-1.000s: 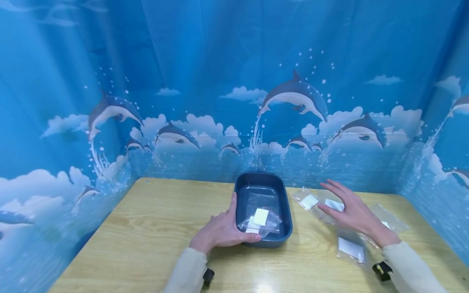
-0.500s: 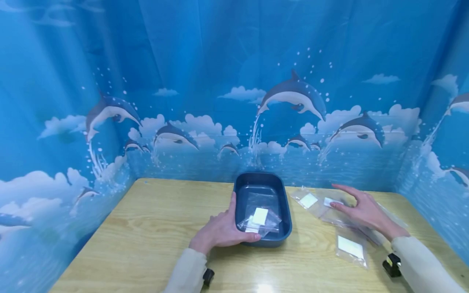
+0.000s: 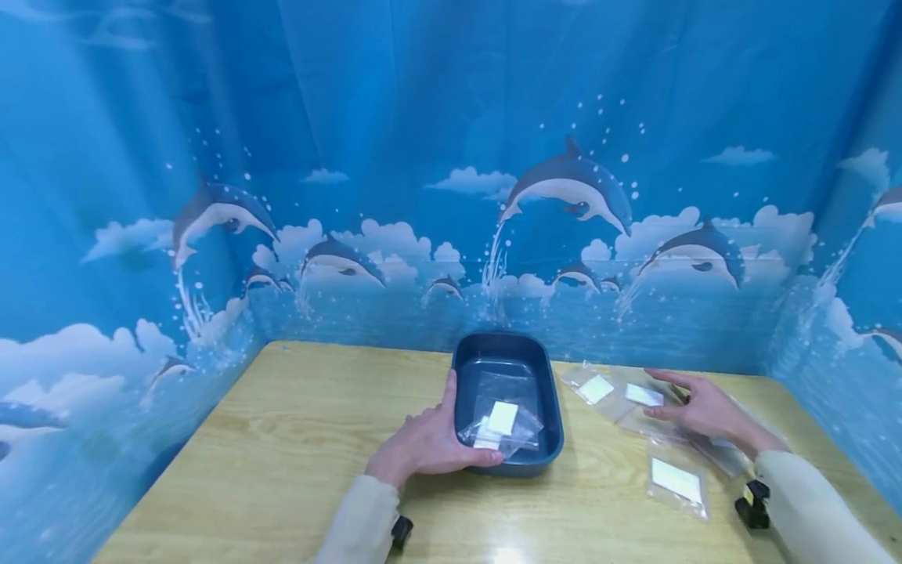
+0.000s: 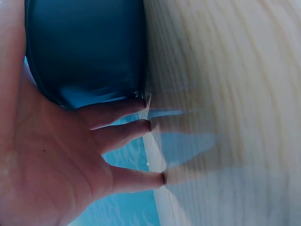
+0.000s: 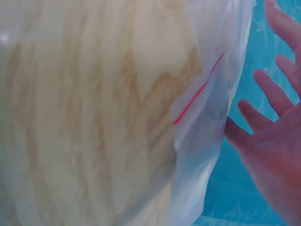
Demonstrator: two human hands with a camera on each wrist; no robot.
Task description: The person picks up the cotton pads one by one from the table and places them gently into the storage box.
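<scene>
My left hand point(image 3: 430, 439) rests against the near left corner of a dark blue plastic tray point(image 3: 553, 415). Its thumb lies along the near rim and the index finger along the left side; in the left wrist view the other fingers point(image 4: 136, 180) reach straight to the tabletop. Inside the tray lie clear zip bags with white labels point(image 3: 503, 418). To the right, my right hand point(image 3: 708, 409) hovers low over several similar bags, thumb and fingers apart. The right wrist view shows its spread fingers beside a clear bag point(image 5: 200, 141) with a red zip line.
On the wooden table point(image 3: 317, 407), a labelled bag point(image 3: 595, 388) lies right of the tray and another bag point(image 3: 676, 479) lies nearer the front. A blue dolphin-print curtain point(image 3: 423, 157) stands behind the table and on both sides.
My right hand has shifted right and lower over the bags, uncovering more of the middle label. The left hand and the tray stay in place.
</scene>
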